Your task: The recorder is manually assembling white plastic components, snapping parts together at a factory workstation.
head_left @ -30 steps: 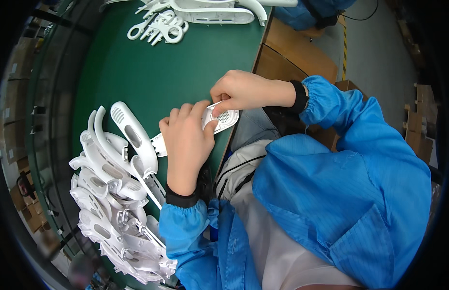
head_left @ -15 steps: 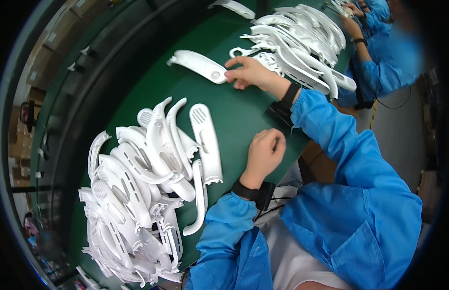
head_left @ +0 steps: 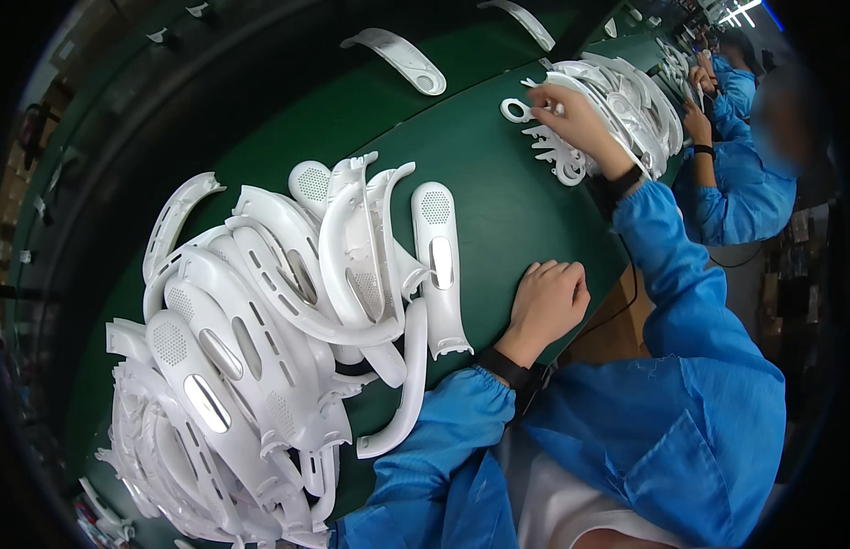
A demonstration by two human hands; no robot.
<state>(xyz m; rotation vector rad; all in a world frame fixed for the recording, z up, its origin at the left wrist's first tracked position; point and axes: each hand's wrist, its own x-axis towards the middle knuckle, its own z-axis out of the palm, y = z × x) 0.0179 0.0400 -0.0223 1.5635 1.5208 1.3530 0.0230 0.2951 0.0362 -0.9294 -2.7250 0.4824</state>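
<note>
My right hand [head_left: 579,117] reaches far forward to a heap of white plastic parts [head_left: 631,96] at the table's right. Its fingers are closed on a small white part with a ring end [head_left: 517,110]. Closer in, my left hand [head_left: 548,302] rests on the green table [head_left: 498,197] as a loose fist with nothing in it. Just left of it lies a long white housing with a perforated end [head_left: 438,265]. A large heap of curved white housings [head_left: 251,339] fills the table's left side.
A single white housing [head_left: 399,58] lies on the dark belt [head_left: 260,101] beyond the table, with another [head_left: 525,18] farther along. A co-worker in a blue smock [head_left: 745,188] works at the right. The table's near edge runs under my left wrist.
My right hand has left the housing on the belt and moved right to the far heap, closing on a small ringed part. My left hand has stayed curled on the table.
</note>
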